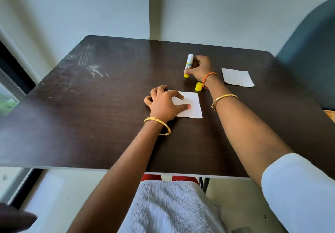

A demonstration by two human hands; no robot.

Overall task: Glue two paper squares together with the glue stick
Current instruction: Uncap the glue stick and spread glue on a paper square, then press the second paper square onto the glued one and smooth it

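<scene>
At the middle of the dark table (90, 124), the near paper square (192, 106) lies flat under the left hand (164, 104), whose thumb and forefinger press on its left part while the other fingers curl on the bare wood beside it. Toward one o'clock from that sheet the right hand (201, 68) grips the glue stick (189, 65), which stands upright on its yellow base with the white end uppermost; whether glue is wound out I cannot tell. Its yellow cap (198, 87) sits apart on the table, between stick and near sheet. The second paper square (237, 77) lies alone toward two o'clock, well clear of both hands.

Thin paper like this is likely light and limp, apt to slide or crease under a dragged stick, so pinning it flat seems wise. The stick looks rigid and light; its barrel offers the sure hold.
</scene>
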